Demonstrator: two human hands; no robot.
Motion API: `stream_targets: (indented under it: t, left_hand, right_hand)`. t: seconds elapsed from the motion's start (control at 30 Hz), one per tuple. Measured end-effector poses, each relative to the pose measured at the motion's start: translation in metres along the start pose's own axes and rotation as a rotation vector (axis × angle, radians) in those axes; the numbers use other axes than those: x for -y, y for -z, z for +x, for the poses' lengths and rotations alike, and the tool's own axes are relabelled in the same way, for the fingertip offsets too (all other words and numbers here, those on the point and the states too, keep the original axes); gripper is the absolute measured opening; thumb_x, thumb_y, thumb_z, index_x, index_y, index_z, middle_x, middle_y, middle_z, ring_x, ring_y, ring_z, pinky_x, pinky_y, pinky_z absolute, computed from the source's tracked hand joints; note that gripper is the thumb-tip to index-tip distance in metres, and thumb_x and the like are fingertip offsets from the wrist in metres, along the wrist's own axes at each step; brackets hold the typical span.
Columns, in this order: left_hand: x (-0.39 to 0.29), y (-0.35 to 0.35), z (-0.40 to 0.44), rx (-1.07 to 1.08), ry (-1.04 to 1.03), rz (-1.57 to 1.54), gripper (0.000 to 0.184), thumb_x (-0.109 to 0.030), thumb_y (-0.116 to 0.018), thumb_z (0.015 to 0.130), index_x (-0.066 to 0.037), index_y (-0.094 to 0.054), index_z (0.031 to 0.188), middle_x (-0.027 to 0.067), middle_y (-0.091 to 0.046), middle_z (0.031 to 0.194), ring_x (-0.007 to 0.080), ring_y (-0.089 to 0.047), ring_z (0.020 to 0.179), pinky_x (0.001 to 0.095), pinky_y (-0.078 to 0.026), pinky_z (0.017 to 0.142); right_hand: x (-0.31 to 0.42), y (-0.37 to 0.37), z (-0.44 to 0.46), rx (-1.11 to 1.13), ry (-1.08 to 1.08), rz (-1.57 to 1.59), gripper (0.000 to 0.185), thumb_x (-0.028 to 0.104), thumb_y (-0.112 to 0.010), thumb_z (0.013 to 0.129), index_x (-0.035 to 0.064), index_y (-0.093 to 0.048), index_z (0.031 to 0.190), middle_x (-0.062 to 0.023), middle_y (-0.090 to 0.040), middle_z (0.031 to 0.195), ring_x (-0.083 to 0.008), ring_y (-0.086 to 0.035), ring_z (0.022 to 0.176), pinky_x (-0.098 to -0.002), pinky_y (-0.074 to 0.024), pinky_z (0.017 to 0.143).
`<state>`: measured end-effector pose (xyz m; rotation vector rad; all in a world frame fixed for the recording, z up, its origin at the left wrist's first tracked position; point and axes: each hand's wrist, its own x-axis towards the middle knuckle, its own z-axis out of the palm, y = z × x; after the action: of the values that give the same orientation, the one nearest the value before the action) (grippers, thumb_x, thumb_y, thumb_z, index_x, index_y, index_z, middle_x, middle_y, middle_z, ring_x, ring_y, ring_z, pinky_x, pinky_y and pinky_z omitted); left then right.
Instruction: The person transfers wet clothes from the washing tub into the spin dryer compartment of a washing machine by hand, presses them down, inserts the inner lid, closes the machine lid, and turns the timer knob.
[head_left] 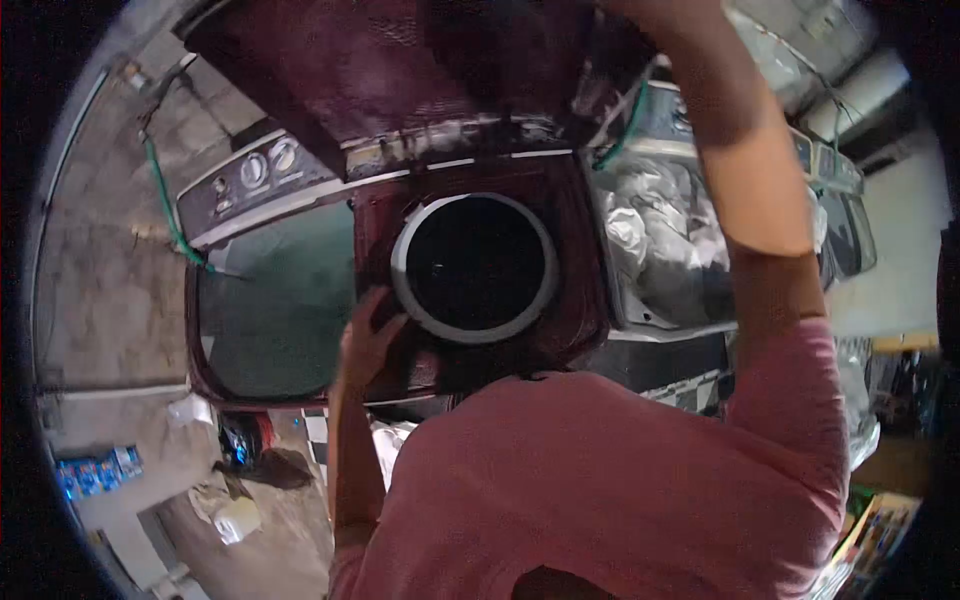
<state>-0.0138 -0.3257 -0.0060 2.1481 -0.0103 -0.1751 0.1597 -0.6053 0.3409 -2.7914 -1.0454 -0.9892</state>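
A dark red twin-tub washing machine stands before me. Its round spin tub opening (475, 262) is dark inside, with a pale grey ring (548, 290) around it. The dark red lid (370, 70) is raised behind the opening. My left hand (370, 340) is at the machine's top, just left of the ring, fingers apart and holding nothing I can see. High at the upper edge of the view, my right hand (660, 12) is by the raised lid. Its fingers are cut off or hidden, so I cannot tell whether it grips the lid.
Left of the spin tub lies a murky green wash compartment (280, 310), with a green hose (165, 190) reaching it below the control knobs (268, 163). At right, another tub holds pale wet cloth (655, 235). Blue packets (100, 472) and a dark bundle (275, 468) lie lower left.
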Motion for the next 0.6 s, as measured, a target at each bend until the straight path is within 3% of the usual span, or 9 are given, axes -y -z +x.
stream_targets:
  t: [0.1, 0.13, 0.23, 0.3, 0.37, 0.43, 0.47, 0.53, 0.6]
  left_hand:
    - [0.013, 0.031, -0.037, -0.24, 0.237, 0.156, 0.053, -0.025, -0.068, 0.08, -0.001, -0.049, 0.124, 0.0155, -0.059, 0.115, 0.0282, -0.058, 0.103, 0.033, -0.045, 0.085]
    - [0.025, 0.038, -0.048, -0.28, 0.264, 0.154, 0.053, -0.025, -0.068, 0.08, -0.001, -0.049, 0.124, 0.0155, -0.059, 0.115, 0.0282, -0.058, 0.103, 0.033, -0.045, 0.085]
    - [0.104, 0.037, -0.082, -0.438, 0.448, 0.247, 0.046, -0.025, -0.067, 0.081, -0.002, -0.052, 0.118, 0.0151, -0.062, 0.107, 0.0315, -0.061, 0.092, 0.0371, -0.048, 0.077]
    - [0.183, 0.046, -0.095, -0.598, 0.389, -0.321, 0.039, -0.027, -0.062, 0.084, -0.003, -0.055, 0.113, 0.0141, -0.063, 0.102, 0.0325, -0.062, 0.087, 0.0388, -0.048, 0.074]
    - [0.254, 0.05, -0.106, -0.73, 0.27, -0.881, 0.033, -0.029, -0.058, 0.087, -0.003, -0.058, 0.107, 0.0131, -0.065, 0.098, 0.0335, -0.062, 0.083, 0.0406, -0.048, 0.07]
    - [0.198, 0.042, -0.099, -0.868, 0.345, -0.702, 0.032, -0.031, -0.055, 0.088, -0.004, -0.058, 0.105, 0.0134, -0.065, 0.095, 0.034, -0.062, 0.08, 0.0409, -0.048, 0.069]
    - [0.162, 0.04, -0.079, -0.973, 0.416, -0.517, 0.032, -0.032, -0.053, 0.089, -0.004, -0.059, 0.102, 0.0136, -0.065, 0.093, 0.0346, -0.062, 0.078, 0.0412, -0.048, 0.067]
    - [0.091, 0.027, -0.07, -1.167, 0.565, -0.128, 0.033, -0.035, -0.048, 0.091, -0.005, -0.06, 0.097, 0.0141, -0.066, 0.088, 0.0357, -0.062, 0.073, 0.0419, -0.047, 0.064]
    - [0.1, 0.022, -0.075, -1.2, 0.568, -0.007, 0.034, -0.036, -0.046, 0.092, -0.005, -0.06, 0.096, 0.0146, -0.066, 0.086, 0.0363, -0.061, 0.072, 0.0421, -0.047, 0.063]
  right_hand:
    - [0.014, 0.021, -0.024, 0.205, 0.061, 0.237, 0.039, 0.031, -0.046, 0.093, -0.0038, -0.059, 0.082, -0.0149, -0.06, 0.07, -0.0284, -0.056, 0.059, -0.0337, -0.049, 0.058]
    - [0.003, -0.001, -0.043, 0.084, 0.086, 0.148, 0.022, 0.02, -0.059, 0.077, 0.0093, -0.059, 0.097, -0.008, -0.06, 0.082, -0.0269, -0.057, 0.071, -0.0381, -0.0442, 0.065]
    - [0.038, 0.022, -0.086, 0.047, 0.408, 0.212, 0.033, 0.018, -0.07, 0.069, 0.0059, -0.061, 0.098, -0.0063, -0.06, 0.082, -0.0244, -0.054, 0.064, -0.0331, -0.043, 0.063]
    - [0.056, 0.015, -0.11, 0.172, 0.524, 0.347, 0.023, 0.023, -0.059, 0.079, 0.0071, -0.055, 0.095, -0.0073, -0.057, 0.089, -0.0216, -0.055, 0.071, -0.0359, -0.0447, 0.064]
    - [0.081, -0.004, -0.125, 0.585, 0.652, 0.446, 0.027, 0.023, -0.061, 0.078, 0.0069, -0.052, 0.097, -0.0089, -0.056, 0.099, -0.023, -0.056, 0.082, -0.0371, -0.0474, 0.075]
    - [0.105, -0.065, -0.185, 0.244, 0.724, 0.672, 0.032, 0.023, -0.06, 0.079, 0.0068, -0.05, 0.104, -0.0143, -0.052, 0.113, -0.0292, -0.052, 0.105, -0.0445, -0.0403, 0.096]
    - [0.122, -0.067, -0.195, 0.481, 0.714, 0.794, 0.038, 0.017, -0.065, 0.064, 0.0055, -0.053, 0.098, -0.0193, -0.044, 0.125, -0.0342, -0.036, 0.126, -0.052, -0.0209, 0.109]
    - [0.144, -0.111, -0.235, 0.428, 0.801, 0.801, 0.04, 0.015, -0.061, 0.069, 0.0053, -0.049, 0.106, -0.0206, -0.036, 0.133, -0.0355, -0.026, 0.132, -0.0529, -0.018, 0.109]
    - [0.159, -0.139, -0.259, 0.424, 0.828, 0.815, 0.041, 0.015, -0.06, 0.07, 0.0053, -0.047, 0.108, -0.0207, -0.035, 0.134, -0.0359, -0.024, 0.132, -0.0532, -0.0174, 0.109]
